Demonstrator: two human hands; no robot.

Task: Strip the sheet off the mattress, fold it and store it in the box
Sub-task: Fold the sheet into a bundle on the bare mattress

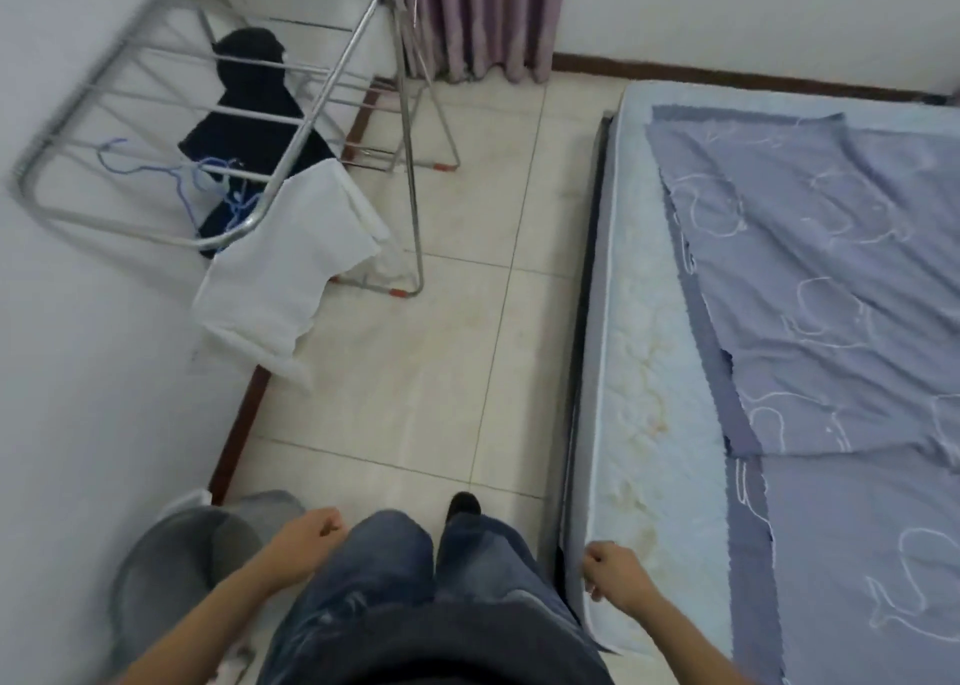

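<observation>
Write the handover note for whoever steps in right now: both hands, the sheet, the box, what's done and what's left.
Left hand: loosely curled, holds nothing, beside the left leg.
Right hand: loosely curled, holds nothing, by the near corner of the mattress.
Sheet: lies rumpled on the mattress, its left edge drawn in so that a strip of bare mattress shows.
Box: not in view.
Done: at most, the sheet is loose along this side.
Left: pull the sheet off, fold it, find the box and store it.

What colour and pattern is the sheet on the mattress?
The sheet is lavender-blue with white outlined whale-like drawings, seen in the head view.
</observation>
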